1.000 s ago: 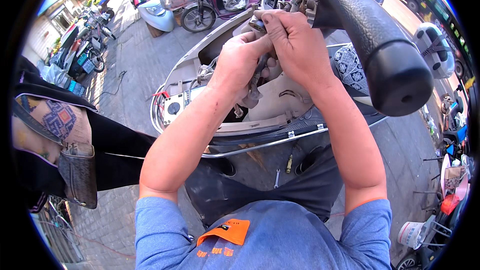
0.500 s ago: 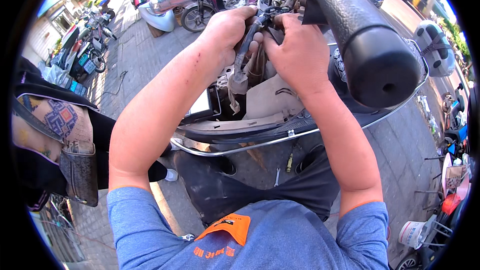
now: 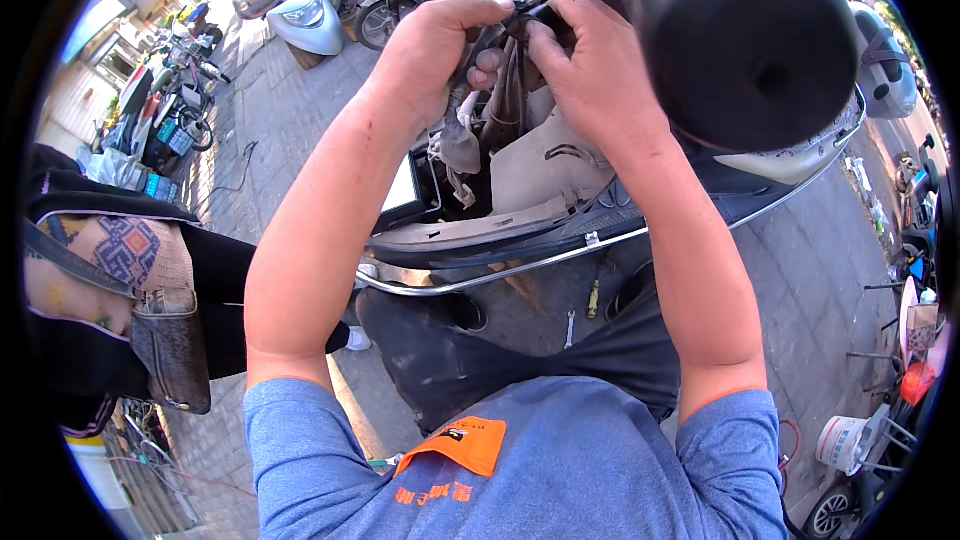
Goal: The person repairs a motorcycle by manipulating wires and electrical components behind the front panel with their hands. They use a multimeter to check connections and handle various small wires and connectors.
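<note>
Both my hands are up inside the opened front of a scooter (image 3: 530, 162), at a bundle of dark wiring (image 3: 520, 25). My left hand (image 3: 430, 50) is closed round the bundle from the left, its thumb stretched along the top and its fingertips curled below. From the right, my right hand (image 3: 598, 65) pinches a short black piece of the wiring between thumb and fingers; its exact kind is not clear. A taped cable with a grey connector (image 3: 460, 150) hangs beneath my left hand. Close above my right forearm looms a black handlebar grip (image 3: 750, 50).
A chrome guard bar (image 3: 480, 285) curves round the scooter's body near my knees. A wrench (image 3: 570, 330) and a screwdriver (image 3: 593, 298) lie on the pavement. At the left stands a person with a brown bag (image 3: 172, 350). Parked scooters (image 3: 160, 110) line the far left.
The handlebar grip looms larger and the silver tube at the top has swung left and up. My hands sit slightly higher in the picture, still at the wiring, their fingers shifted.
</note>
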Motion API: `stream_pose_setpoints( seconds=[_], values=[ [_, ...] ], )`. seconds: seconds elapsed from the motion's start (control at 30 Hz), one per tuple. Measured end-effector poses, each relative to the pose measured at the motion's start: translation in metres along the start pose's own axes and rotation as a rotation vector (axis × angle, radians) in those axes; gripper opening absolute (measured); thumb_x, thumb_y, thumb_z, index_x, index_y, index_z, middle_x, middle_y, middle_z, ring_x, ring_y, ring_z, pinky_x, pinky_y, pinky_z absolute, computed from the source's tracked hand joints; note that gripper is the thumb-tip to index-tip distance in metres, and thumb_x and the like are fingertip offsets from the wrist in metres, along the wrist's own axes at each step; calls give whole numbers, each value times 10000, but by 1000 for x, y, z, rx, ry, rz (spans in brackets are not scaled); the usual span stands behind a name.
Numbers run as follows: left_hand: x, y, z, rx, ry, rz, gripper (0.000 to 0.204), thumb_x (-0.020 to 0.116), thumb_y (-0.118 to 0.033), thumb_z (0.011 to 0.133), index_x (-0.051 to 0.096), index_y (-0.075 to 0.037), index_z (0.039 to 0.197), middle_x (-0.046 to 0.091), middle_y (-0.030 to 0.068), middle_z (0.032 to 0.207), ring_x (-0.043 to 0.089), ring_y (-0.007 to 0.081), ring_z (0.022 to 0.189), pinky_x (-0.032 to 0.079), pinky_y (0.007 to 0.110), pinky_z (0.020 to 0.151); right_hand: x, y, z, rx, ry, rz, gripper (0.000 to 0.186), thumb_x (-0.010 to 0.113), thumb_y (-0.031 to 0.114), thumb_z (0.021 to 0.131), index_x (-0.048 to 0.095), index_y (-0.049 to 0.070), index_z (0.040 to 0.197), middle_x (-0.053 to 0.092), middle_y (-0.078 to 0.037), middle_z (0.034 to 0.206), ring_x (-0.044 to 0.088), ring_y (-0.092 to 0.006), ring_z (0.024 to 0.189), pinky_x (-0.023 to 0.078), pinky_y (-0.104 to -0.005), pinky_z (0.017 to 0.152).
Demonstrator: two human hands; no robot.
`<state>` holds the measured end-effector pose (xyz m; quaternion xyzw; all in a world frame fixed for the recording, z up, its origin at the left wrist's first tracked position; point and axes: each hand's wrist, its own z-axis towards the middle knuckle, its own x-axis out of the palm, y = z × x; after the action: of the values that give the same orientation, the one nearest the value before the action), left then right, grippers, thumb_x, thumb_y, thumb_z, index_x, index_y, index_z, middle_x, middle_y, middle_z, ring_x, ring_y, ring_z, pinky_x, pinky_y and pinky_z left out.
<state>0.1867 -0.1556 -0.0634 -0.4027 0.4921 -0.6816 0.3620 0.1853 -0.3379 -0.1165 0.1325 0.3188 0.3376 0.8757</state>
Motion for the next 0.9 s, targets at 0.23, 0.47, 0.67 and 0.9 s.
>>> stream_pose_setpoints(
  seconds=[0.23, 0.47, 0.67, 0.9],
  values=[
    [0, 27, 11, -5, -132, 105, 200, 641, -164, 1013, 672, -17, 1144, 650, 41, 883, 545, 103, 579, 420, 270, 519, -20, 12, -15, -84, -35, 35, 276, 665, 235, 1020, 674, 25, 1198, 715, -191, 1058, 697, -401, 927, 536, -479, 807],
    [-6, 52, 16, 200, -101, 244, 347, 609, -149, 1018, 678, 16, 1315, 665, 22, 889, 558, 74, 642, 450, 261, 558, -16, 23, -7, 83, -74, 94, 287, 672, 202, 1041, 644, 17, 1259, 710, -184, 1063, 715, -369, 878, 554, -463, 809],
    [18, 63, 16, 193, -284, 240, 333, 598, -153, 1003, 700, 34, 1260, 708, 60, 959, 651, 98, 840, 573, 286, 746, 3, 12, -4, -158, -178, -189, 295, 705, 207, 1013, 671, 78, 1276, 723, -181, 1093, 705, -407, 957, 561, -481, 812],
    [0, 69, 24, 123, -162, -110, 187, 582, -66, 953, 692, -23, 1098, 638, 21, 835, 546, 86, 599, 426, 250, 522, 17, 29, 20, -41, -57, 98, 309, 774, 198, 952, 742, 134, 1253, 790, -104, 1065, 749, -316, 982, 578, -416, 820]
  ],
)
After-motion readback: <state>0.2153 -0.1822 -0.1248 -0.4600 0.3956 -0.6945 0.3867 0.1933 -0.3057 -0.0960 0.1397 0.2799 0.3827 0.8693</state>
